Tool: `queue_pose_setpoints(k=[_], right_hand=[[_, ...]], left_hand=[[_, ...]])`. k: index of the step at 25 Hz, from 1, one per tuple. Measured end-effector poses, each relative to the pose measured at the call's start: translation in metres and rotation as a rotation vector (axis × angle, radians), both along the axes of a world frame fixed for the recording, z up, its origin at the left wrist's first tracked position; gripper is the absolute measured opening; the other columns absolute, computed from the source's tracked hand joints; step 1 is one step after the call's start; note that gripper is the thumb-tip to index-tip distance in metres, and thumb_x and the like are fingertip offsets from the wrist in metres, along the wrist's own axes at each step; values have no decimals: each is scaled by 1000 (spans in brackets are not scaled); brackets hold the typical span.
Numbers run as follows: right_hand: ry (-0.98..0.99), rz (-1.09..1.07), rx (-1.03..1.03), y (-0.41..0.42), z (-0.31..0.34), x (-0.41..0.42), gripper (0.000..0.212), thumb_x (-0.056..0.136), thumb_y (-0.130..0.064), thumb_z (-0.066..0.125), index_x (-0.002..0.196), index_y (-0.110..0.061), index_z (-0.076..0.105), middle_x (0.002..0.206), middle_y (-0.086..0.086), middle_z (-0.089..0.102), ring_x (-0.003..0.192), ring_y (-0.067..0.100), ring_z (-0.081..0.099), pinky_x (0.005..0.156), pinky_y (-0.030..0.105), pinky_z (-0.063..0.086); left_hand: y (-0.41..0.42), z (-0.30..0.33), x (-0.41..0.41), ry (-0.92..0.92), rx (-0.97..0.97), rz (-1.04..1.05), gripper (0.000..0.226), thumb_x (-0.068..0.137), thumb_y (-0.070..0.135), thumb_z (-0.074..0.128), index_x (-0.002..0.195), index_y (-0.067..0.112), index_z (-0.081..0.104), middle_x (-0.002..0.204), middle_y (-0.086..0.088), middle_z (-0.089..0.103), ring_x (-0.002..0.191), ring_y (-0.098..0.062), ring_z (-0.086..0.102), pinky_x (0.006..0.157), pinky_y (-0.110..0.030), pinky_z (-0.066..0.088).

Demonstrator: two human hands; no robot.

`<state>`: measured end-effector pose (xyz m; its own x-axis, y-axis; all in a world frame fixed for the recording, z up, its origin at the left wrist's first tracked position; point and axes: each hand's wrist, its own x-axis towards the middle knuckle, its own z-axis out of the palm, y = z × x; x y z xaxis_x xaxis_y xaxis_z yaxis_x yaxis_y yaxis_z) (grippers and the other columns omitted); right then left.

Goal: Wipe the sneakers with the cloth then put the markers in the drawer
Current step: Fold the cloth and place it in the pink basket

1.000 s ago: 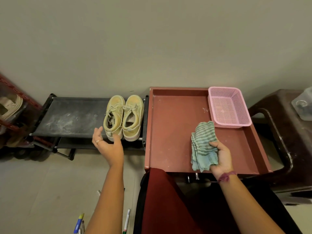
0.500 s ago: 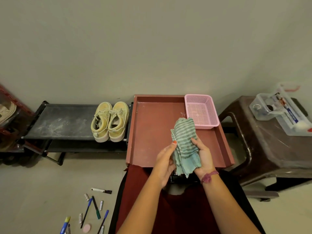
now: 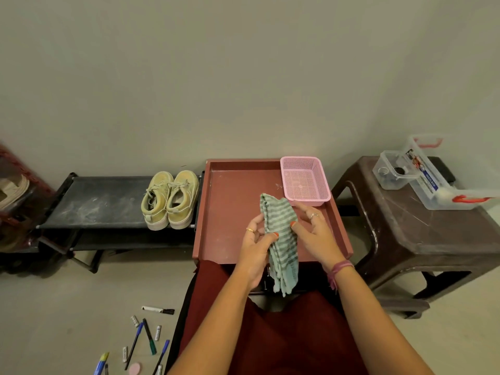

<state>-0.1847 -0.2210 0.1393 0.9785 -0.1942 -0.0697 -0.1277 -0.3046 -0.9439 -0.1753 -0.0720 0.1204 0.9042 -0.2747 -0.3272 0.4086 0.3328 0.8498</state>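
A person is looking down at both hands, which are holding a cloth (image 3: 280, 239) above the near edge of a red tray (image 3: 230, 212). The left hand (image 3: 255, 247) is pinching the cloth's left edge between thumb and curled fingers. The right hand (image 3: 315, 234) is touching its right edge with the thumb, its other fingers loosely spread and half bent. The cloth is soft and limp, striped in green and grey, bunched into a long fold that is running away from the person and drooping off the tray's near edge.

The sneakers (image 3: 170, 200) are sitting well to the left of the tray, on a dusty black rack (image 3: 102, 201). They are pale yellow canvas with thick light soles, side by side, heels toward the person. The left hand is the nearer one to them.

The markers (image 3: 148, 336) are lying scattered on the floor, left of the tray and nearer the person, slim plastic sticks pointing various ways. A pink mesh basket (image 3: 305, 180) is occupying the tray's far right corner. The wiping probably has not begun.
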Motion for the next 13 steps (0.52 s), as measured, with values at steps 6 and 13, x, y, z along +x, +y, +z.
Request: queue_pose_setpoints(k=[6, 13], right_hand=[[12, 118, -92, 12, 42, -4, 42, 79, -46, 69, 117, -32, 57, 106, -2, 59, 85, 8, 59, 76, 20, 52], [-33, 12, 315, 28, 43, -20, 17, 93, -11, 57, 102, -20, 68, 100, 9, 72, 90, 25, 67, 87, 46, 53]], left_hand=[[5, 10, -14, -357, 182, -52, 54, 88, -10, 56, 126, 28, 50, 116, -3, 61, 105, -13, 63, 93, -34, 52], [14, 27, -22, -320, 81, 4, 76, 84, 8, 63, 132, 57, 31, 122, -10, 55, 93, -19, 65, 80, -41, 56]])
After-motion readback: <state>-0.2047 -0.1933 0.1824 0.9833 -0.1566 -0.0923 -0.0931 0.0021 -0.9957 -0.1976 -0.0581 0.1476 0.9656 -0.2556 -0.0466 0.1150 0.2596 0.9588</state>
